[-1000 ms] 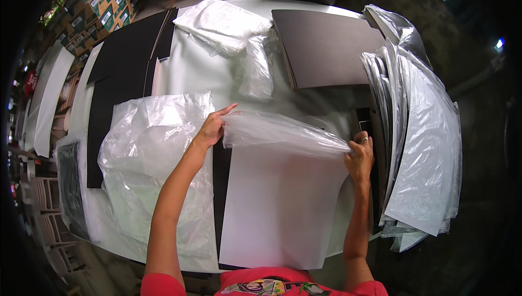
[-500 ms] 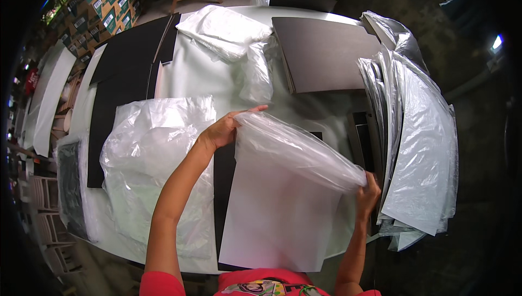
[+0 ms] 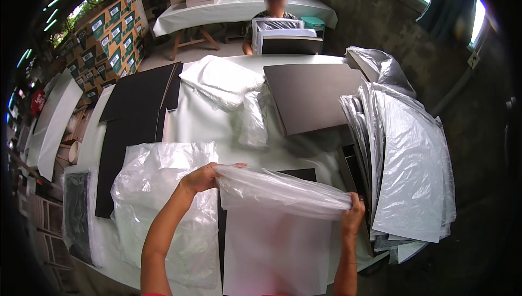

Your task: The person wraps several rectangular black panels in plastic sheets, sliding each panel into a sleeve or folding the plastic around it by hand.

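Observation:
My left hand (image 3: pixel 202 178) pinches one end of a bunched clear plastic bag (image 3: pixel 283 190). At the other end my right hand (image 3: pixel 353 214) grips its edge, so the bag stretches across between them. Below the bunched part a whitish, see-through sheet (image 3: pixel 274 252) hangs toward me; whether it is inside the bag I cannot tell. Behind it, part of a black board (image 3: pixel 300 175) shows on the white-covered table (image 3: pixel 187 119). To the left of the left hand lies a pile of clear plastic bags (image 3: pixel 163 198).
Black boards (image 3: pixel 133 100) lie at the left. A brown-grey board stack (image 3: pixel 312 95) and crumpled plastic (image 3: pixel 223 81) lie farther back. Plastic-wrapped sheets (image 3: pixel 410 171) are piled by my right hand. Across the table, a person (image 3: pixel 274 10) is behind upright boards (image 3: pixel 288 43).
The view has tilted up, bringing the person across the table into sight. Both hands keep hold of the bag, whose bunched part now runs more level than before.

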`<action>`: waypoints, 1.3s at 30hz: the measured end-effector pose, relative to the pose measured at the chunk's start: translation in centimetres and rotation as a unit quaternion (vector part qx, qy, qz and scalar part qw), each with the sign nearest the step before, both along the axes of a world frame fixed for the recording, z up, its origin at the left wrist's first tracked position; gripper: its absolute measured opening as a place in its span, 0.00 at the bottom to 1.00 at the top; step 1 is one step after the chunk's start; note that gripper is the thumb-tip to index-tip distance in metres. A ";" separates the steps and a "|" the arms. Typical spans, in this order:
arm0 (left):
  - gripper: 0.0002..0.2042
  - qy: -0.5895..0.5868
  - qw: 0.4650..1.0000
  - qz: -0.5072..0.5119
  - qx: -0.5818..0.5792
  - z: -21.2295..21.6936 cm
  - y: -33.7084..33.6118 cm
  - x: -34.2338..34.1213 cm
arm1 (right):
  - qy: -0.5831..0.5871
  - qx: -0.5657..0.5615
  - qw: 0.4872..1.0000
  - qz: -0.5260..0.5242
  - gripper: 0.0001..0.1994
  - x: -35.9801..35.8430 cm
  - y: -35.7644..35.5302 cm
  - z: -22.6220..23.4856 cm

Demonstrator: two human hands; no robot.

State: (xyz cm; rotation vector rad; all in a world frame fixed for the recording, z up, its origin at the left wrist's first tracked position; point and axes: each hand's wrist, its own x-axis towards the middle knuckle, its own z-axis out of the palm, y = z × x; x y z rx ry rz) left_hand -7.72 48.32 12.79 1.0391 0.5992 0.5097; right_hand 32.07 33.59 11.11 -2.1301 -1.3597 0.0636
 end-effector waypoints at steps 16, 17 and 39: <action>0.33 -0.194 0.934 0.279 -0.107 -3.5 -7.1 -3.0 | 0.640 -0.125 0.711 0.265 0.16 3.0 7.0 0.8; 0.31 -0.205 0.933 0.272 -0.117 -4.7 -7.7 -3.0 | 0.673 -0.135 0.689 0.230 0.16 3.5 7.8 -2.0; 0.36 0.461 0.695 0.288 0.470 -10.3 -23.6 3.3 | 0.216 0.281 0.931 0.082 0.12 -1.0 2.6 -10.7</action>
